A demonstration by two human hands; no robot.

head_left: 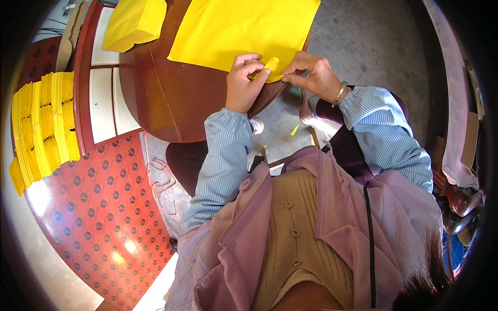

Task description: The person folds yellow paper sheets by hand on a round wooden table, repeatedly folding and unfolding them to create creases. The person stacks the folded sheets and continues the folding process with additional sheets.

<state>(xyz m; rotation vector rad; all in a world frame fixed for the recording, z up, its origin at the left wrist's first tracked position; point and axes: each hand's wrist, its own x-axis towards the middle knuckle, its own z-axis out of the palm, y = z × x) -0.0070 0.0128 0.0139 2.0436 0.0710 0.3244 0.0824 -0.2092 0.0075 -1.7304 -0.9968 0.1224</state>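
A small folded piece of yellow paper (273, 64) is between my hands at the edge of the round brown table. My left hand (245, 80) pinches its left side between thumb and fingers. My right hand (314, 75), with a bangle at the wrist, pinches its lower right corner between thumb and forefinger. Just beyond my hands, a large flat yellow sheet or stack of sheets (244, 31) lies on the table. The piece partly overlaps its near edge, so I cannot tell whether the two are joined.
A thick yellow paper block (136, 23) stands on the brown table (155, 98) at the far left. Several yellow bundles (44, 127) are stacked on a red patterned board (104, 207). Yellow scraps (294, 129) lie on the grey floor beneath my hands.
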